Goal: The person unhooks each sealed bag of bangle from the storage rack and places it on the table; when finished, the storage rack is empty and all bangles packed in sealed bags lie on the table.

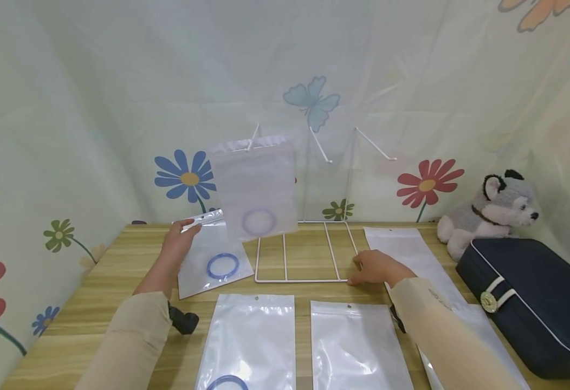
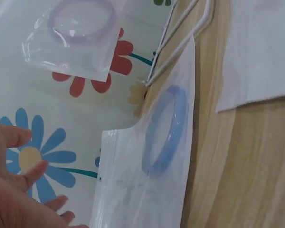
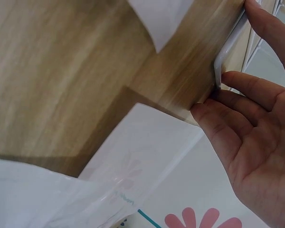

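Observation:
My left hand (image 1: 180, 238) is at the top strip of a white zip bag (image 1: 199, 246) with a blue ring (image 1: 223, 266) showing through it. In the left wrist view the fingers (image 2: 35, 173) are spread, beside that bag's zip end. My right hand (image 1: 380, 266) holds the front right corner of a white wire display rack (image 1: 295, 281), thumb and fingers bent about the frame. Another zip bag (image 1: 253, 184) with a ring (image 1: 259, 221) hangs from the rack's left hook (image 1: 253, 138). The middle hook (image 1: 321, 145) and right hook (image 1: 375, 144) carry nothing.
A zip bag (image 1: 256, 336) with a blue ring and a second bag (image 1: 355, 341) lie in front on the wooden table (image 1: 95, 303). More bags (image 1: 402, 244) lie at right, beside a dark case (image 1: 533, 303) and a plush husky (image 1: 490, 208). A printed curtain (image 1: 119, 108) stands behind.

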A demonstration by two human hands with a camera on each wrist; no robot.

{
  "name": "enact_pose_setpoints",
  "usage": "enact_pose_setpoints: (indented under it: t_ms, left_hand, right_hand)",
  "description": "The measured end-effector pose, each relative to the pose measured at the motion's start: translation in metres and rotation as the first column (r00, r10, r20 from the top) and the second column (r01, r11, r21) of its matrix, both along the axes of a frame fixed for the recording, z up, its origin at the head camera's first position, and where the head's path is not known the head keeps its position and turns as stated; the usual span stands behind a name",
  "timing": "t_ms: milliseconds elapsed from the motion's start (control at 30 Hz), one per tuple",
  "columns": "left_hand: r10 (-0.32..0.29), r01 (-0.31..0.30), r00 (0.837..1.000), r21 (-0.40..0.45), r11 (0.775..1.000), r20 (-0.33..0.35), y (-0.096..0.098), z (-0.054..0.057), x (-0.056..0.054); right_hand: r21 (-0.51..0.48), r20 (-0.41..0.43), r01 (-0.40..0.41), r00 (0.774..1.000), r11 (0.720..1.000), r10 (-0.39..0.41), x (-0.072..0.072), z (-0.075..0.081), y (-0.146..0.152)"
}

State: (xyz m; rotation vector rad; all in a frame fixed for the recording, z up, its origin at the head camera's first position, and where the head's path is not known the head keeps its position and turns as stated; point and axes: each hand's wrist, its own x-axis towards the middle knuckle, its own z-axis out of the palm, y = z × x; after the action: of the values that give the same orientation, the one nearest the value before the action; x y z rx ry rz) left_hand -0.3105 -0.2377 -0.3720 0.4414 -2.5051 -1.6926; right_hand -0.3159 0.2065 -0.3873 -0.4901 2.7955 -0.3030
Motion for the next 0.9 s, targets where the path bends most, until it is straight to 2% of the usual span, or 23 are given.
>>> enact_pose_setpoints:
  t_ms: [67,133,233,367,500,633,700,900]
  left_hand:
    - [-0.003,0.007,0.996,0.049,0.999,-0.085,0.007,0.006,-0.001]
    - [0.013,0.004,0.985,0.096,0.995,-0.17,0.014,0.012,-0.002]
    - [0.034,0.007,0.963,0.149,0.989,-0.268,0.024,0.022,-0.004]
    - [0.02,0.045,0.931,0.17,0.984,-0.364,0.036,0.034,-0.009]
    - [-0.001,0.071,0.913,0.156,0.985,-0.408,0.048,0.044,-0.015]
    - [0.016,0.079,0.896,0.194,0.978,-0.443,0.059,0.052,-0.018]
    - [0.041,0.077,0.882,0.23,0.97,-0.47,0.064,0.057,-0.019]
    - [0.12,0.068,0.825,0.307,0.949,-0.552,0.074,0.075,-0.02]
  right_hand:
    - [0.0,0.001,0.003,1.0,1.0,-0.003,0.0,0.0,0.0]
    - [-0.006,0.006,0.011,1.0,1.0,-0.011,0.0,0.0,0.001]
    - [-0.01,0.008,0.012,1.0,1.0,-0.012,-0.001,0.0,0.001]
    - [-0.005,-0.001,-0.001,1.0,1.0,0.001,-0.001,-0.001,0.001]
    - [-0.006,-0.003,0.011,1.0,1.0,-0.011,-0.002,-0.001,0.0]
    - [-0.004,-0.005,0.011,1.0,1.0,-0.011,-0.002,0.0,-0.001]
    - [-0.006,-0.002,0.013,1.0,1.0,-0.013,-0.001,0.001,-0.002]
    - [-0.015,-0.001,0.023,1.0,1.0,-0.023,0.0,0.0,-0.002]
